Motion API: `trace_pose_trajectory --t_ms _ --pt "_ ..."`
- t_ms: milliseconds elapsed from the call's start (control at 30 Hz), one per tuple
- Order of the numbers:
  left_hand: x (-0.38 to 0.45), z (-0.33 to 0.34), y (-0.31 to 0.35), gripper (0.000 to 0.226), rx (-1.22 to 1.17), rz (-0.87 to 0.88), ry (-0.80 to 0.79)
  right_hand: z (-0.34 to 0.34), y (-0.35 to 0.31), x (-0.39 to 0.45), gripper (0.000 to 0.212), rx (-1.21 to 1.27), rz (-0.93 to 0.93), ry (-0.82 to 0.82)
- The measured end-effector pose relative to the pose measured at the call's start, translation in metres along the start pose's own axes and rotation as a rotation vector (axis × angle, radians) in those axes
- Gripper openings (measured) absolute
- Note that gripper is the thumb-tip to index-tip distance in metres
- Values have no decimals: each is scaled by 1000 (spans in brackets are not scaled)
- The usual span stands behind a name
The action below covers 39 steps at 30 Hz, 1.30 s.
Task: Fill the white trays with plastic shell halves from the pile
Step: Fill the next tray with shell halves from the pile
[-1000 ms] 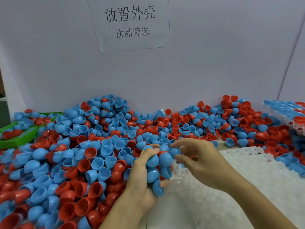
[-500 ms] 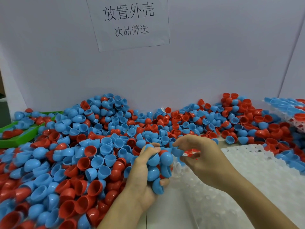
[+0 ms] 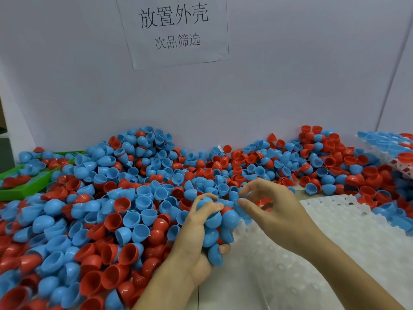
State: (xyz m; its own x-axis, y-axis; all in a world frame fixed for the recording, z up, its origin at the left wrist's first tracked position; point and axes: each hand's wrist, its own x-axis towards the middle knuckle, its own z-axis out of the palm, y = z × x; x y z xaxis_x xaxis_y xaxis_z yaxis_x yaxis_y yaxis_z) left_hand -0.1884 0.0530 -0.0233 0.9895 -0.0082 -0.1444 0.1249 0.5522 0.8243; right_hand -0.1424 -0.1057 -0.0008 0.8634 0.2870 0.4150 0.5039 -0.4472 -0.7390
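White tray (image 3: 335, 253), bare beside pile (image 3: 100, 209)

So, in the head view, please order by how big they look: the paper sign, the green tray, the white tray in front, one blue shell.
1. white tray, though nearness to the camera enlarges it
2. paper sign
3. green tray, partly covered by shells
4. blue shell, clearly smallest
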Motion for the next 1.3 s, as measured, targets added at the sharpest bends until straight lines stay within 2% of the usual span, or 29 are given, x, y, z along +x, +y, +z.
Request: trace_pose_trajectory --t_ms 167,400,500,700,900,1100,1300 --pt "0 0 -2 25 35 5 -6 0 0 0 18 -52 63 -60" --pt "-2 0 -1 31 98 31 -63 -3 -6 1 14 130 195 -162" --pt "-2 0 -2 28 168 51 -77 -5 -7 0 24 189 289 -164" --pt "-2 2 -2 20 216 39 -122 -14 -2 2 6 257 471 -230" --pt "-3 1 0 24 100 24 -90 -16 -2 3 16 340 532 -115" --pt "-1 0 1 11 6 13 -16 -45 -8 12 24 397 467 105" --pt "0 -1 2 12 -13 23 -30 -76 6 32 30 158 396 91"
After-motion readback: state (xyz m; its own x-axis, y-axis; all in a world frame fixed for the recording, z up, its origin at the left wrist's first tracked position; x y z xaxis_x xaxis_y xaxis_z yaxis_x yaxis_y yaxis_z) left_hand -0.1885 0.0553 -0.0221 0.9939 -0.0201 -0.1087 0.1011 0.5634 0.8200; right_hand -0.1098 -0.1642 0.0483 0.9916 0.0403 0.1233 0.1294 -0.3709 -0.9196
